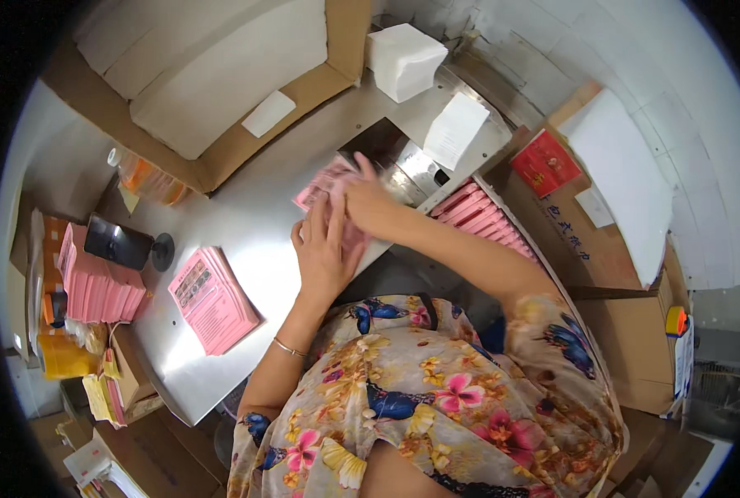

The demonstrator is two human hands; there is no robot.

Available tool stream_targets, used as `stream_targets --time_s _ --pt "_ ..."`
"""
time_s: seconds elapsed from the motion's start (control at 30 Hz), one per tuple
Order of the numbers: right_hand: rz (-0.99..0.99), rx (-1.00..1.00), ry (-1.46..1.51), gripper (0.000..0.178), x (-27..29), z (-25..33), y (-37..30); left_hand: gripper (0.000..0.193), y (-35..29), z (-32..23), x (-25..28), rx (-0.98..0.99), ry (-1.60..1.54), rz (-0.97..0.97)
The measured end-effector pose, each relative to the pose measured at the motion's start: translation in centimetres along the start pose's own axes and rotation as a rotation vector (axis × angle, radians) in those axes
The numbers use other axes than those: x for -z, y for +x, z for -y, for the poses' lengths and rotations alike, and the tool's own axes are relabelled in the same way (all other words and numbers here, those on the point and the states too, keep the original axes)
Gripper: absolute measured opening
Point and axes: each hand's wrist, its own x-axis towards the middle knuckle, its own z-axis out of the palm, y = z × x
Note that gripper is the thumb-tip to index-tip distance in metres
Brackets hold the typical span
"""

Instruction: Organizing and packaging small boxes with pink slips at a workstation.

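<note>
Above the metal table, both my hands are at a pink printed packet, flat and rectangular. My left hand is at its near side, fingers laid over it and thumb apart, with pink showing between them; it grips the packet. Crossing over from the right, my right hand touches the packet's upper part. One of its fingers points away from me, and motion smears the rest. To the left of my hands lies a stack of similar pink packets.
A metal table carries an open cardboard box of white sheets, white napkin stacks, and a black phone by a pink row. More pink packets fill a container near my right arm. Cardboard boxes stand right.
</note>
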Motion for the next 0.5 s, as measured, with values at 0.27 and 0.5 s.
stream_targets --time_s 0.27,0.5 --pt "0.012 0.304 0.026 0.035 0.9 -1.1 -0.5 0.070 1.1 1.0 0.6 0.041 0.126 -0.076" --pt "-0.503 -0.209 0.023 0.027 10.9 -8.3 -7.3 0.026 2.1 1.3 3.2 0.020 -0.149 0.058"
